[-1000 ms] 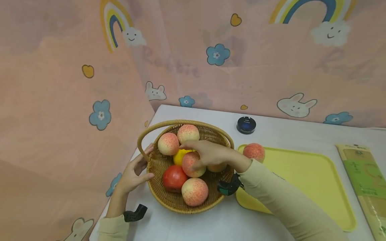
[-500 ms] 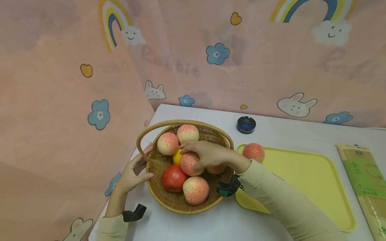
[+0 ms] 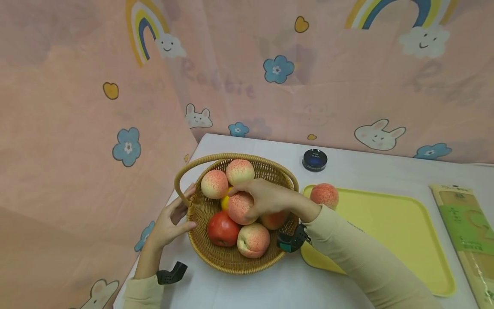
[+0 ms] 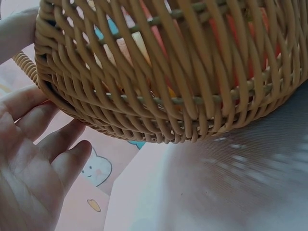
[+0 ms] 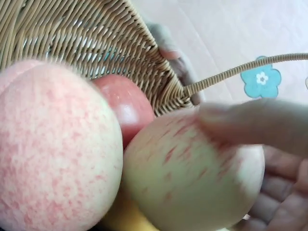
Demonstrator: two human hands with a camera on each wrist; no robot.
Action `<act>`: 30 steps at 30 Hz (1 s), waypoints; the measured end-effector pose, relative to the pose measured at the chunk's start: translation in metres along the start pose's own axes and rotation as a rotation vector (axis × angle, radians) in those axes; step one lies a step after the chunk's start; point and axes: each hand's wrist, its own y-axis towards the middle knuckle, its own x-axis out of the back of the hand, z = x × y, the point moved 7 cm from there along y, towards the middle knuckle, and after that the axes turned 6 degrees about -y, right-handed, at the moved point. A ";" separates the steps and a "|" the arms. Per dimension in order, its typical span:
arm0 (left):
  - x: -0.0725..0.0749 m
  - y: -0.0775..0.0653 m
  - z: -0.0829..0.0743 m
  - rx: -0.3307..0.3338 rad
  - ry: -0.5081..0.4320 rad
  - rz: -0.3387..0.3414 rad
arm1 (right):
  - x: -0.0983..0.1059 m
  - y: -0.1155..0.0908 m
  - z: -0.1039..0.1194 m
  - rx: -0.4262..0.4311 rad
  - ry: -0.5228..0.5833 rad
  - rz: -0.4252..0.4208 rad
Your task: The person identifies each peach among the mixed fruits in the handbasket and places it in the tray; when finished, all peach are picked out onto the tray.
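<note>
My right hand reaches into the wicker basket and grips a peach with thumb and fingers. In the right wrist view the thumb lies over the pale, red-streaked peach. Against the basket's left side rests my left hand, its thumb and fingers spread by the handle's foot. The left wrist view shows its loosely bent fingers at the weave. Around the gripped peach lie a red apple, a partly hidden yellow fruit and several more peaches, one in front.
Right of the basket is a yellow tray, with a peach at its back left corner. Behind stands a dark round tin. A green-and-tan flat package lies far right. The basket handle leans to the back.
The right hand's peach has shifted slightly left. The front peach has rolled a little right and back, so its stem dimple now shows. The left hand stays in place.
</note>
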 end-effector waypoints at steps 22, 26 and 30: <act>-0.001 -0.002 -0.003 0.013 0.005 0.008 | 0.034 -0.072 0.045 0.319 0.245 -0.217; -0.002 -0.002 -0.005 -0.001 -0.003 0.008 | 0.037 -0.101 0.035 0.382 0.401 -0.223; -0.003 -0.001 -0.006 -0.017 -0.017 0.012 | 0.039 -0.130 0.020 0.443 0.439 -0.286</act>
